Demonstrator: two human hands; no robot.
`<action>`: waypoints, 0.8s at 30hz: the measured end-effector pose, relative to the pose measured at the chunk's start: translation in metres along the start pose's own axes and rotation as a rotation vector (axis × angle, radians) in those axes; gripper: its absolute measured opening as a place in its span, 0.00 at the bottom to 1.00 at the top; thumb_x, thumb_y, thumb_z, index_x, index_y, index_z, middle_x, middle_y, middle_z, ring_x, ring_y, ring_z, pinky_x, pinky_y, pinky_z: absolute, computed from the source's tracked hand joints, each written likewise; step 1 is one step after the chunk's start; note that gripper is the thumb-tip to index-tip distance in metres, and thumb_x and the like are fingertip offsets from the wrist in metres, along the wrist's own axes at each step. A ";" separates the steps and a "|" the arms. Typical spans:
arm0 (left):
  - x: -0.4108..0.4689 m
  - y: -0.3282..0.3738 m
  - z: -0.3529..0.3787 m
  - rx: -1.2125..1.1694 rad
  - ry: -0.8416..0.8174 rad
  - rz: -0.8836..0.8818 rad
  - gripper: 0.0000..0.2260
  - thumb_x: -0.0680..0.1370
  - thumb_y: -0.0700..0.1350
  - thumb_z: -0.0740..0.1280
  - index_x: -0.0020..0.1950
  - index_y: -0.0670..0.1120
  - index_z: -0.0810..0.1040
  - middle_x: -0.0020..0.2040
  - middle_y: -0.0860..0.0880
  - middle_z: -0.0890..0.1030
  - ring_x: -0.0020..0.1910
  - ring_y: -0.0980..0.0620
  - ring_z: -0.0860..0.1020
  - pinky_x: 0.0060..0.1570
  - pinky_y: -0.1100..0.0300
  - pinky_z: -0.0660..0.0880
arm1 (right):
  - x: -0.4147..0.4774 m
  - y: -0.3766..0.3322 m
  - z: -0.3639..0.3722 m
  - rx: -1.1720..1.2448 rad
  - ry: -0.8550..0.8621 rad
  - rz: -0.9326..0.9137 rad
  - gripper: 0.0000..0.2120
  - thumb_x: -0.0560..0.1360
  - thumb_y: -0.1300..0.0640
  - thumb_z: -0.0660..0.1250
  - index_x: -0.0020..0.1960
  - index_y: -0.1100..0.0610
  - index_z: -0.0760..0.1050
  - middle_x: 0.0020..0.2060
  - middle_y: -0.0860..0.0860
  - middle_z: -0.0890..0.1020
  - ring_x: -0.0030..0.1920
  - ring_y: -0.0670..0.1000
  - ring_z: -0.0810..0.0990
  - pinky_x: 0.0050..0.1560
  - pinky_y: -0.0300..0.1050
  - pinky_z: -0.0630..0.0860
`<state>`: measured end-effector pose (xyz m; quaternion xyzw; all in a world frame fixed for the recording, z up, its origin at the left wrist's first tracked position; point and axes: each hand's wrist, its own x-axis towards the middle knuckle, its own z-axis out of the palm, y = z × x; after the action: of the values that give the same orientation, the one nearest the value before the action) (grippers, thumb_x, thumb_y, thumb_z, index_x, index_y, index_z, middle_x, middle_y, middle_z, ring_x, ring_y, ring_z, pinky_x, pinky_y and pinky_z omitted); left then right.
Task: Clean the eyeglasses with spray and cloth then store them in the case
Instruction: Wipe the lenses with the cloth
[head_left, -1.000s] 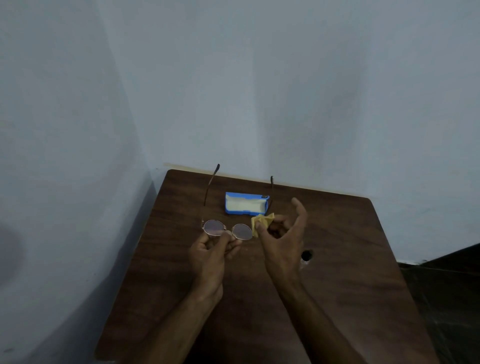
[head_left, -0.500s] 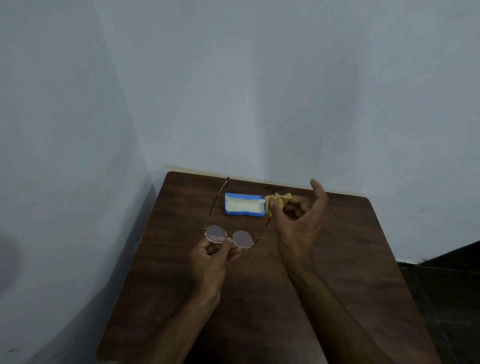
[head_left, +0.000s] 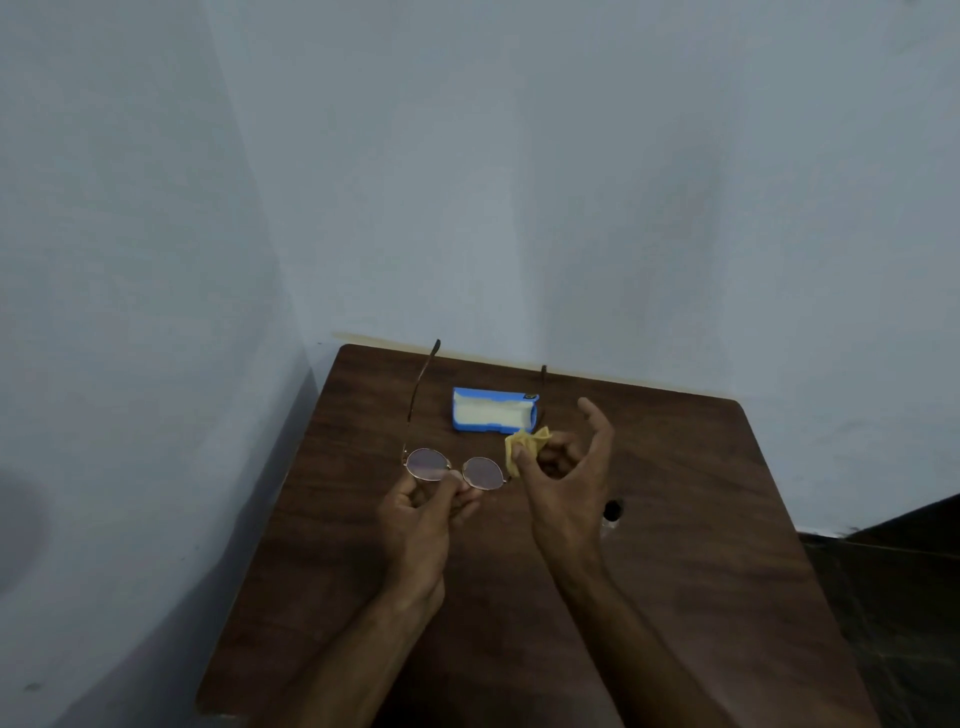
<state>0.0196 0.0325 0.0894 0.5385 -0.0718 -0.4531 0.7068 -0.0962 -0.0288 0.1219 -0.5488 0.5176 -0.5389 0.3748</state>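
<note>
Round thin-rimmed eyeglasses (head_left: 427, 464) hang above the brown table (head_left: 675, 519), temples unfolded and pointing away from me. My left hand (head_left: 418, 519) pinches them at the bridge between the two lenses. My right hand (head_left: 563, 486) pinches a small crumpled yellow cloth (head_left: 524, 447) between thumb and fingers, right beside the right lens; the index finger sticks up. A blue eyeglass case (head_left: 493, 410) lies open farther back on the table, pale lining showing.
A small dark-capped bottle (head_left: 612, 514) stands on the table just right of my right wrist, mostly hidden. Pale walls meet at the corner behind the table's far and left edges. Dark floor shows at the right.
My right hand carried the yellow cloth away toward the case, then back down beside the right lens. The glasses in my left hand shifted only slightly.
</note>
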 end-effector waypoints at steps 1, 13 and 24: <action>-0.001 0.001 0.001 -0.011 -0.003 -0.008 0.02 0.78 0.35 0.73 0.47 0.40 0.85 0.41 0.41 0.88 0.40 0.48 0.88 0.40 0.60 0.84 | -0.006 0.004 0.001 0.015 -0.016 0.005 0.44 0.71 0.64 0.81 0.78 0.45 0.62 0.43 0.47 0.84 0.47 0.47 0.85 0.53 0.42 0.83; -0.002 0.001 -0.003 -0.039 0.041 -0.058 0.01 0.78 0.34 0.74 0.49 0.38 0.85 0.41 0.42 0.88 0.38 0.50 0.87 0.38 0.60 0.85 | -0.022 0.019 0.000 0.074 -0.115 0.122 0.44 0.70 0.68 0.80 0.78 0.47 0.62 0.44 0.54 0.86 0.49 0.52 0.87 0.58 0.54 0.83; 0.002 -0.004 -0.003 0.172 0.141 -0.001 0.03 0.78 0.39 0.76 0.50 0.42 0.85 0.37 0.50 0.88 0.36 0.55 0.87 0.34 0.64 0.82 | -0.043 -0.015 -0.001 0.025 -0.101 0.006 0.29 0.69 0.61 0.82 0.62 0.42 0.73 0.52 0.40 0.85 0.51 0.41 0.86 0.52 0.35 0.82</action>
<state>0.0201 0.0333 0.0847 0.6275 -0.0601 -0.4069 0.6611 -0.0894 0.0164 0.1281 -0.5689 0.4928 -0.5161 0.4089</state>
